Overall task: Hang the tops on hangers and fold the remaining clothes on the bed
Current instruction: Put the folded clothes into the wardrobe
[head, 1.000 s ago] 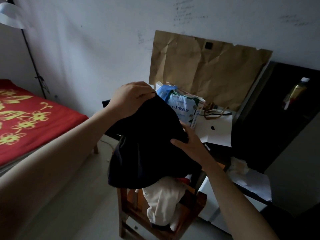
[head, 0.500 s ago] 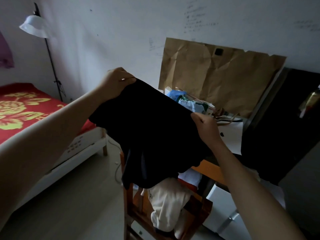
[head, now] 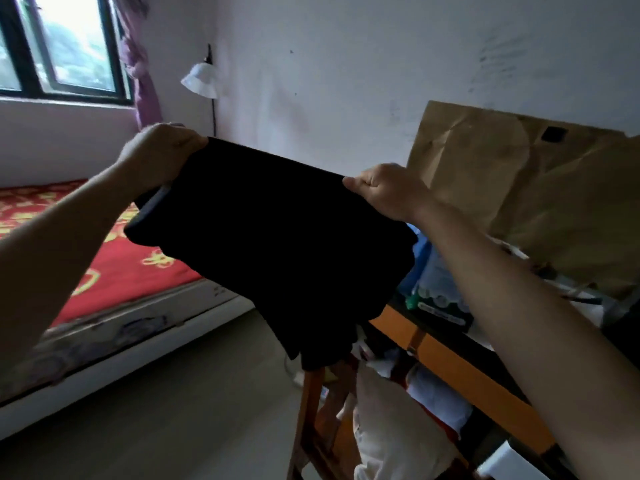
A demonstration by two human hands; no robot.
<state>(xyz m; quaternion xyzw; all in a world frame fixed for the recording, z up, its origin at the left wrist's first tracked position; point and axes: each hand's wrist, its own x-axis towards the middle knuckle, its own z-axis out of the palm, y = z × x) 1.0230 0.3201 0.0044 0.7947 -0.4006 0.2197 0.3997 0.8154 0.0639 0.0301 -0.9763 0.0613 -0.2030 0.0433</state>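
A black garment (head: 270,237) hangs stretched in the air between both hands, its lower end drooping to the wooden chair (head: 311,427). My left hand (head: 159,150) grips its upper left corner. My right hand (head: 388,192) grips the upper right corner with curled fingers. A cream garment (head: 391,431) lies draped on the chair below. The bed (head: 114,271) with a red, yellow-flowered cover stands to the left. No hanger is in view.
A desk with an orange edge (head: 460,368) stands at the right, holding packets and a large sheet of brown paper (head: 526,195) against the wall. A floor lamp (head: 202,81) and a window (head: 65,46) are at the back left. Bare floor (head: 173,410) lies between bed and chair.
Both hands have lifted the black garment higher and pulled it wider apart. The view has turned left and up, bringing the window and more of the bed into sight.
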